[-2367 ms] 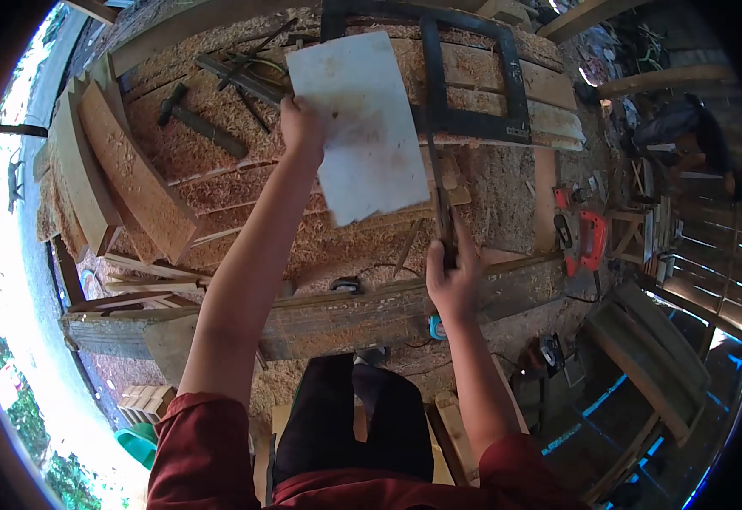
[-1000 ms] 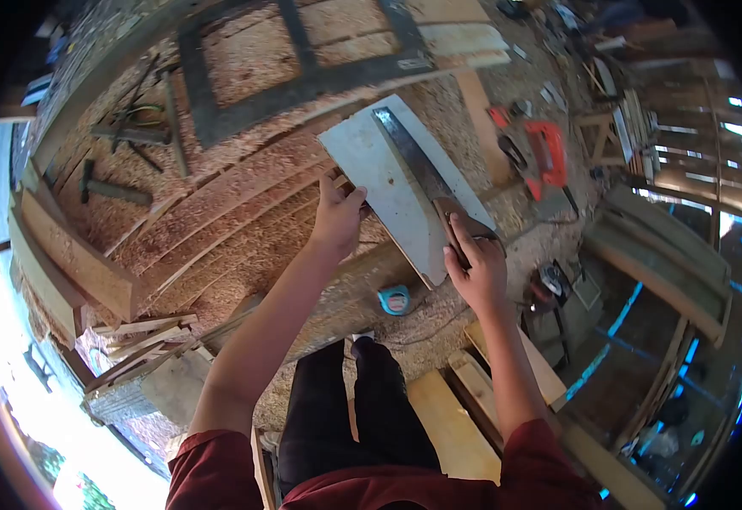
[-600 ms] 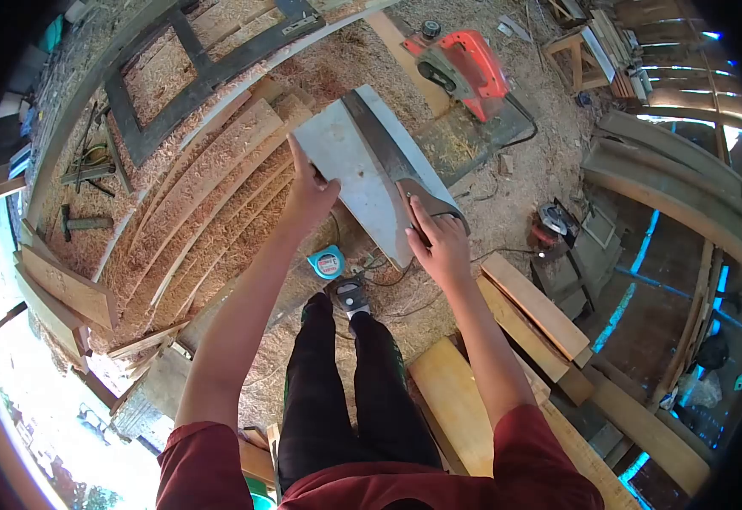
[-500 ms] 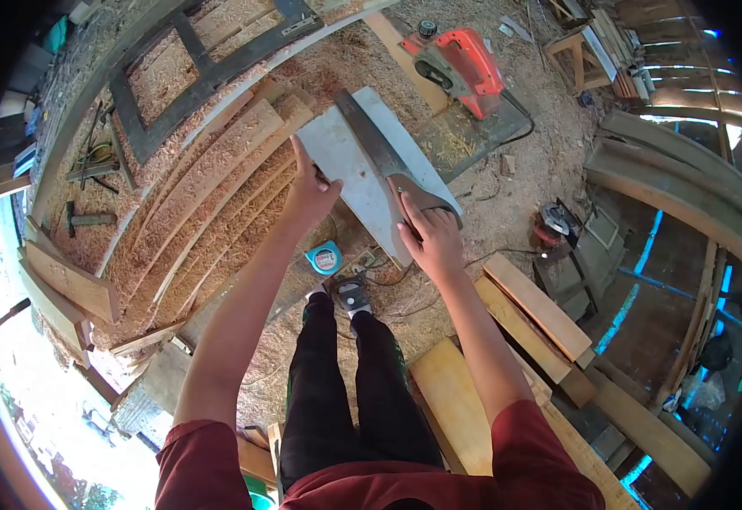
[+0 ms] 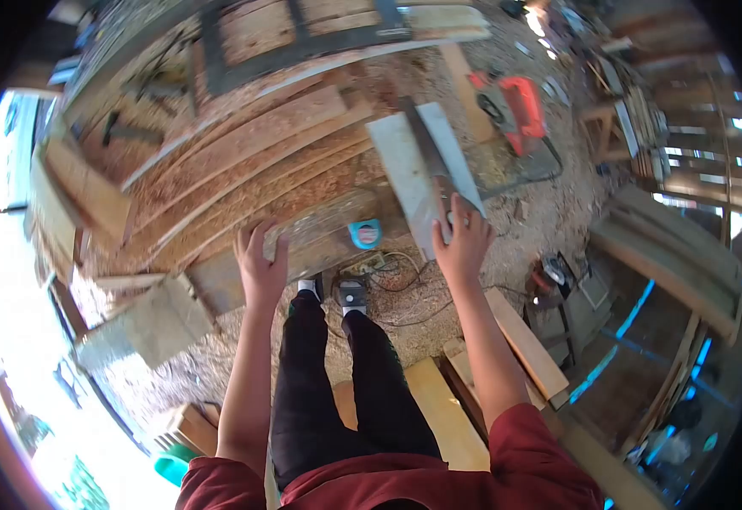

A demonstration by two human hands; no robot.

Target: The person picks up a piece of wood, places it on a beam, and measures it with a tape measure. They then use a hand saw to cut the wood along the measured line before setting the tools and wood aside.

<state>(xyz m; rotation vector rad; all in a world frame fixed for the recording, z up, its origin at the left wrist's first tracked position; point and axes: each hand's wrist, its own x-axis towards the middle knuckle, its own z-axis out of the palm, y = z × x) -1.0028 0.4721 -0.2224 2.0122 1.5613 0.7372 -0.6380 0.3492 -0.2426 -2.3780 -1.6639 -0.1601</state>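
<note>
A handsaw [image 5: 423, 140] lies lengthwise on a pale grey board [image 5: 392, 140], its handle at the near end. My right hand [image 5: 463, 246] is over that handle, thumb and fingers apart; blur hides whether the fingertips touch it. To the left, my left hand [image 5: 260, 268] hovers near the edge of a wooden plank [image 5: 320, 217], fingers apart and holding nothing. Between my hands sits a blue tape measure [image 5: 364, 234], close to the board's left edge.
A red power tool [image 5: 520, 110] stands beyond the board, right of it. Curved wooden pieces [image 5: 252, 140] and a dark frame [image 5: 260, 59] lie at left and back. A hammer [image 5: 129, 132] is far left. Cables [image 5: 401, 272] run near my feet; planks [image 5: 524, 344] lie at right.
My left hand has left the grey board and moved left and toward me. My right hand stays by the saw handle, its fingers more spread. The view has shifted, moving the scene rightward.
</note>
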